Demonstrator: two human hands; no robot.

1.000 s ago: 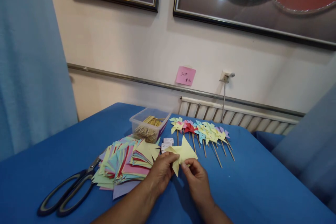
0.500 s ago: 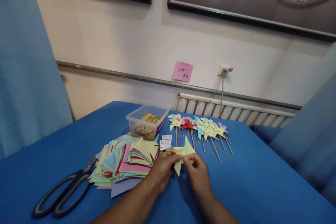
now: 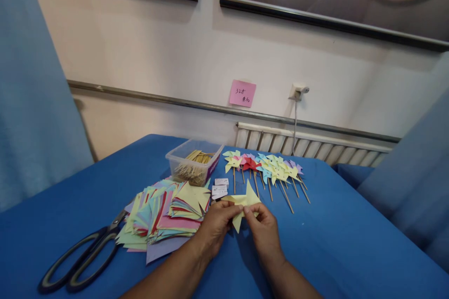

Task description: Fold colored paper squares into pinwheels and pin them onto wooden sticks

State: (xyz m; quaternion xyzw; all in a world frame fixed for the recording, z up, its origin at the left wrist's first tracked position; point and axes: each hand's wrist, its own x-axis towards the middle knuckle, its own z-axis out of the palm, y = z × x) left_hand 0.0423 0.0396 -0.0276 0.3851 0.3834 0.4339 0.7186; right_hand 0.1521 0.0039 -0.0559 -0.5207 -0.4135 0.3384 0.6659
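Note:
A pale yellow paper pinwheel (image 3: 251, 195) is held up between my two hands, its points spread around a folded middle. My left hand (image 3: 220, 220) pinches it from the left, thumb across the centre. From the right, my right hand (image 3: 262, 228) grips it with thumb and fingers, the thumb tip close to the left thumb. The fingers behind the paper are partly hidden. Left of my hands lies a pile of coloured paper squares (image 3: 185, 202), some with cut corners. Two small white boxes (image 3: 220, 190) sit just behind the pinwheel.
Large scissors (image 3: 87, 250) lie at the left by the paper. A clear plastic box (image 3: 196, 161) of thin sticks stands behind the pile. Several finished pinwheels on sticks (image 3: 278, 168) lie at the back right of the blue-covered table (image 3: 336, 247). A radiator (image 3: 315, 145) runs along the wall.
The thumbs have come slightly closer together at the pinwheel's centre. The whole view has shifted a little; the other things have stayed in place.

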